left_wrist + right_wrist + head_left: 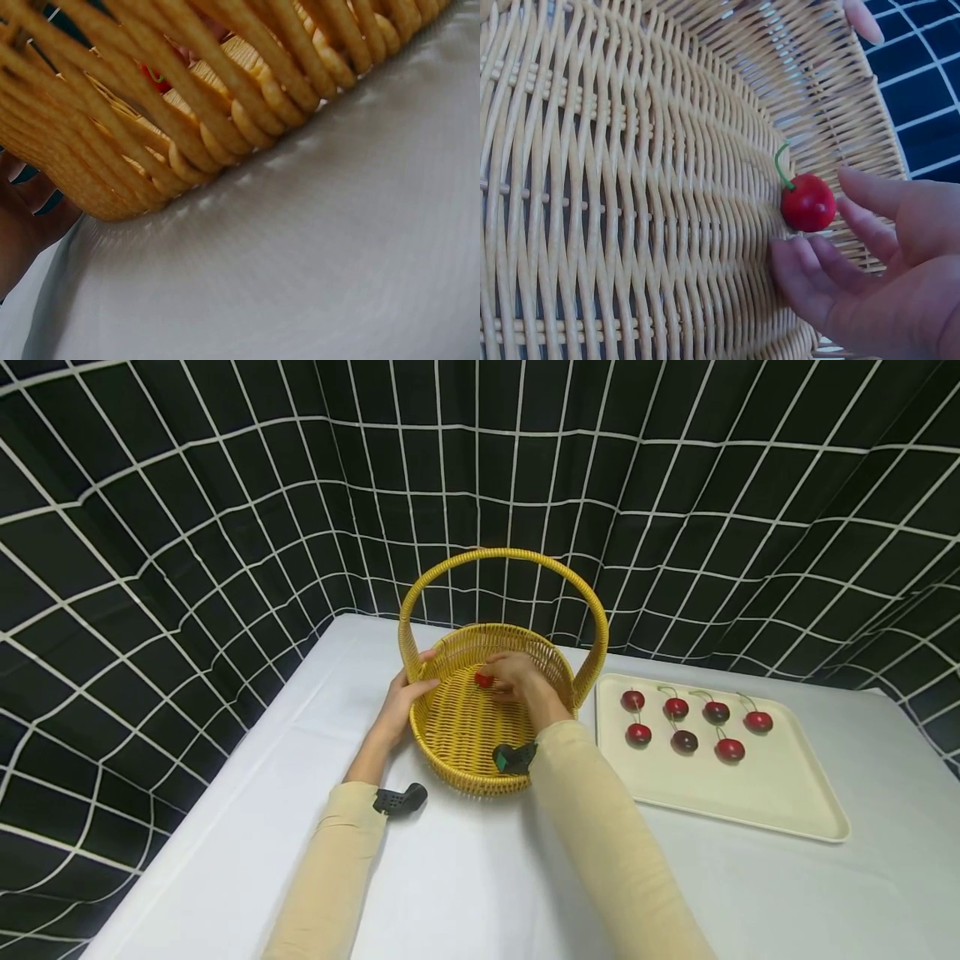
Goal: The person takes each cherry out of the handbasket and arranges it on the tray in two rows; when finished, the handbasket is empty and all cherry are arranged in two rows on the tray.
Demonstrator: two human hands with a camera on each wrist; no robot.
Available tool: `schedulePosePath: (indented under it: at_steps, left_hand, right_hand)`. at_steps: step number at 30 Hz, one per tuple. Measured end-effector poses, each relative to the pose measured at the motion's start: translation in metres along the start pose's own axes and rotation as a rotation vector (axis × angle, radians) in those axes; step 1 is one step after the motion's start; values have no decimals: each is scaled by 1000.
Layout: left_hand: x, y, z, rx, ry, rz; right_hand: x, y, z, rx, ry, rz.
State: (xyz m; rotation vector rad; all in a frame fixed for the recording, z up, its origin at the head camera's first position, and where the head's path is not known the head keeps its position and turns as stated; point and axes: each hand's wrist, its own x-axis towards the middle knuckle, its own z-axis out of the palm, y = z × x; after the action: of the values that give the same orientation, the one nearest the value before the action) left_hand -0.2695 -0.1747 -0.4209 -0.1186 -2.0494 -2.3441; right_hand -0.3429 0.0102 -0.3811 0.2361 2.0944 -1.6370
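A yellow wicker basket [472,781] with a tall hooped handle stands on the white table. My left hand [401,697] holds its left rim, thumb over the edge and fingers outside; the left wrist view shows those fingers [34,199] against the weave. Inside the basket is one red cherry [808,202] with a green stem, close to the far-left wall. My right hand [521,681] reaches into the basket beside this cherry. In the right wrist view its thumb and fingers [802,281] stand spread around the cherry, seemingly not pinching it.
To the right of the basket lies a cream tray [750,802] with several red and dark cherries [684,742] in rows, stems on. The basket's handle [504,553] arches above my hands. A black cloth with a white grid [525,468] hangs behind the table.
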Motion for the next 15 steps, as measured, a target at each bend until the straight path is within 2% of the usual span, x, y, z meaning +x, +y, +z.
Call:
schedulePosePath:
  at_steps: [5,11,15]
  left_hand:
    - [-9,13,7,31,5,-3]
    - [-8,14,7,29,4,0]
    - [-8,13,6,33,5,0]
  right_hand:
    - [5,1,3,-81,-4,-43]
    - [7,1,5,-121,-20,-66]
    - [6,1,7,-186,-25,-84]
